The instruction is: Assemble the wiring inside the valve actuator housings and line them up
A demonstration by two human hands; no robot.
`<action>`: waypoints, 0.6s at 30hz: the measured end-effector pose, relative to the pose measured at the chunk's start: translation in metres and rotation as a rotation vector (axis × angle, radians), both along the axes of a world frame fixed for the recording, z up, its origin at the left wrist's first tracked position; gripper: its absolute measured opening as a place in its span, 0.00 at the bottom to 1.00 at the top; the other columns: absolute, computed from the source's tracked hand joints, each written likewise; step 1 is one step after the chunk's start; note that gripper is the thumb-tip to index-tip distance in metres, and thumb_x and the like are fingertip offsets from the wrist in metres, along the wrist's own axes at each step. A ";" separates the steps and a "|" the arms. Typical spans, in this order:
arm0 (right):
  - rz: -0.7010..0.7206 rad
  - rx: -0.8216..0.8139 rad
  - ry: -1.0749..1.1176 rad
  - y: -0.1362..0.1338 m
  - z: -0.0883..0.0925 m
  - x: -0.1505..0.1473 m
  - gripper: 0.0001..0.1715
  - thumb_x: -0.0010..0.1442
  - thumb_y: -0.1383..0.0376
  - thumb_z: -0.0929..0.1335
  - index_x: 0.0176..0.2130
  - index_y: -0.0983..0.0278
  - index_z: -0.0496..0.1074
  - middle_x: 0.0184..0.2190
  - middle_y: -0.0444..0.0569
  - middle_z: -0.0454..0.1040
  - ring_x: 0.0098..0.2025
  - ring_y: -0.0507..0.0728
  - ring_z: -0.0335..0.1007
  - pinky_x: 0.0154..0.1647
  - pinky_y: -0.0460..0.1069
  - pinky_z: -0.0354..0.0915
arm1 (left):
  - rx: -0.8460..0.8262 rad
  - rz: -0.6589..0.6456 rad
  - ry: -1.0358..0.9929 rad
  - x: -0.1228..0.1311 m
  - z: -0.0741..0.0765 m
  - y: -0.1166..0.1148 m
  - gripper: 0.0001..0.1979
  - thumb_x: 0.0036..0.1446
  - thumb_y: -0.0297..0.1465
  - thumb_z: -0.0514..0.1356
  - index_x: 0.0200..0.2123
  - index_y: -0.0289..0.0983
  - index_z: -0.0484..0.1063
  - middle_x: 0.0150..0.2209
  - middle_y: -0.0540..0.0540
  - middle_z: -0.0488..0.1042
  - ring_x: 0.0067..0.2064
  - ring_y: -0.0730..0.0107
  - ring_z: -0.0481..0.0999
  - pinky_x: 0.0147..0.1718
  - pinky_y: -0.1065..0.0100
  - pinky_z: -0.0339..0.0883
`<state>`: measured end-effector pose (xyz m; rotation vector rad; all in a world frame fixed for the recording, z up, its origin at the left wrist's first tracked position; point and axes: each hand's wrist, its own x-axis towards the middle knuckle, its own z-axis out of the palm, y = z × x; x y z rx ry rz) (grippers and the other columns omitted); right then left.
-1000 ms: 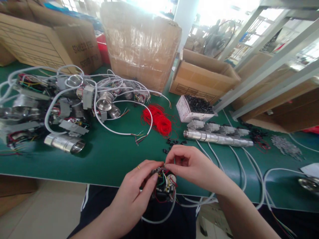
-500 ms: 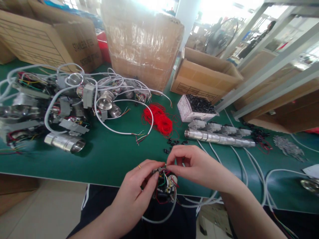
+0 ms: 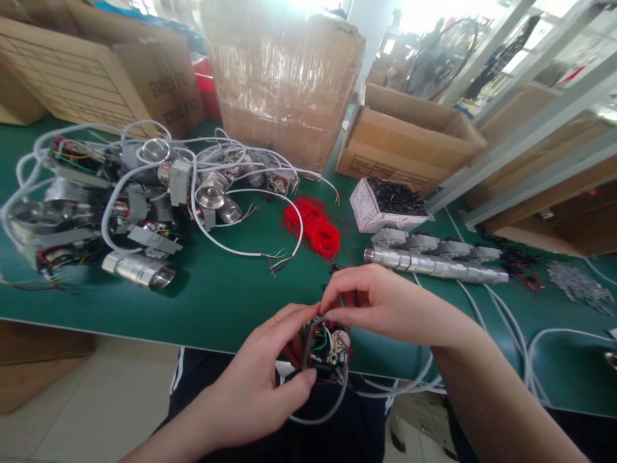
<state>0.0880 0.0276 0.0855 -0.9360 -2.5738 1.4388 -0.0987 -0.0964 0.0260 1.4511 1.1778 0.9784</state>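
In the head view, the left hand (image 3: 263, 370) holds a small wired unit (image 3: 331, 350) at the near edge of the worktop (image 3: 216, 305), its fingers along the far edge and left side, the thumb pressing the near left corner. The right hand's (image 3: 369, 299) thumb and forefinger narrow together at the unit's far edge, just beside the left fingertips; whether they pinch anything is hidden. A grey cable (image 3: 318, 421) loops below the unit.
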 end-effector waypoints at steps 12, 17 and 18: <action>-0.046 -0.060 0.009 -0.005 -0.004 0.002 0.06 0.62 0.68 0.70 0.33 0.64 0.79 0.27 0.44 0.78 0.31 0.53 0.72 0.33 0.46 0.66 | 0.017 -0.030 -0.001 -0.007 -0.004 0.002 0.27 0.59 0.21 0.54 0.60 0.44 0.73 0.51 0.45 0.77 0.46 0.65 0.77 0.49 0.66 0.73; -0.059 -0.067 0.013 -0.004 -0.004 0.001 0.06 0.61 0.70 0.71 0.33 0.64 0.79 0.26 0.42 0.76 0.27 0.51 0.69 0.29 0.44 0.63 | 0.027 0.023 0.007 0.001 -0.006 0.004 0.17 0.67 0.28 0.55 0.56 0.41 0.76 0.49 0.44 0.79 0.51 0.62 0.77 0.49 0.67 0.72; -0.058 -0.065 0.013 -0.004 -0.004 0.000 0.06 0.61 0.70 0.71 0.33 0.64 0.79 0.26 0.42 0.76 0.27 0.51 0.69 0.29 0.44 0.63 | 0.033 0.031 0.006 0.002 -0.006 0.005 0.17 0.67 0.28 0.55 0.55 0.40 0.77 0.49 0.44 0.79 0.51 0.62 0.77 0.50 0.67 0.71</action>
